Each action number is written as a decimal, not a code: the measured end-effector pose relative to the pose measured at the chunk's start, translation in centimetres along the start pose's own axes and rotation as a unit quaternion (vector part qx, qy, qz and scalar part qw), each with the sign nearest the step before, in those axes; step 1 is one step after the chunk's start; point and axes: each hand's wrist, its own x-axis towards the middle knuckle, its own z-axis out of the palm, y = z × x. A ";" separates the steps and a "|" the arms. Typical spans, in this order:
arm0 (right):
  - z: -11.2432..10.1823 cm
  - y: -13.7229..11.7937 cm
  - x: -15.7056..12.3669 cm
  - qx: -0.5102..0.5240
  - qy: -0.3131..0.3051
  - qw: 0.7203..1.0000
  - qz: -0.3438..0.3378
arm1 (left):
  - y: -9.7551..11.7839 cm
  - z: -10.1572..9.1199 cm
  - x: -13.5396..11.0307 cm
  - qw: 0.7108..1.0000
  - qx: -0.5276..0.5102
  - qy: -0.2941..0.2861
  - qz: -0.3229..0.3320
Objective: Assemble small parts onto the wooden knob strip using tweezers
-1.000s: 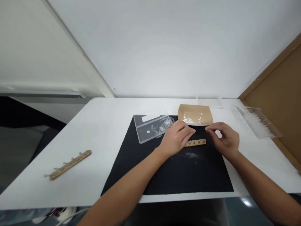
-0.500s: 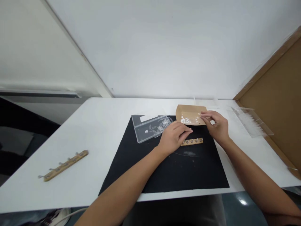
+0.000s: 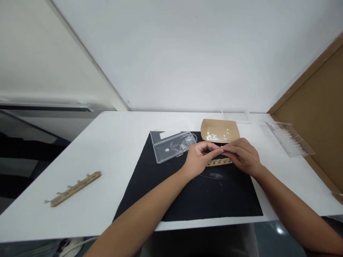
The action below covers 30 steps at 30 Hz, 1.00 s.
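My left hand [image 3: 200, 157] and my right hand [image 3: 243, 155] meet fingertip to fingertip above the black mat. Both are pinched closed, and whatever is between the fingers is too small to make out. Just below them lies a short wooden strip [image 3: 219, 162] with a row of metal clips or screws, partly covered by the hands. Behind my hands stands a brown paper tray [image 3: 220, 125] holding small white bits [image 3: 212, 137]. To the left of my left hand an open clear plastic case [image 3: 167, 152] contains clear slender pieces and a white round piece.
A second wooden strip [image 3: 75, 189] with metal pieces lies on the white table [image 3: 112, 150] at the left. At the right is a clear tray [image 3: 289, 141] of pale slender pieces beside a cardboard panel [image 3: 318, 107]. The black mat [image 3: 209, 203] lies under the work.
My right hand has moved from the paper tray down and left to meet my left hand. The left hand has stayed nearly in place, still pinched.
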 end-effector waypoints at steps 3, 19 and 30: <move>0.1 -0.3 -0.2 0.009 0.030 0.999 -0.033 | 0.1 0.2 -0.1 0.998 -0.041 -0.028 -0.023; -0.1 -1.1 -1.0 -0.026 0.094 0.994 0.039 | -0.1 -0.1 -0.7 0.952 0.262 -0.064 0.143; -0.2 -0.7 -1.4 -0.013 0.107 0.982 0.152 | -1.1 -2.5 0.0 0.860 0.446 0.004 0.247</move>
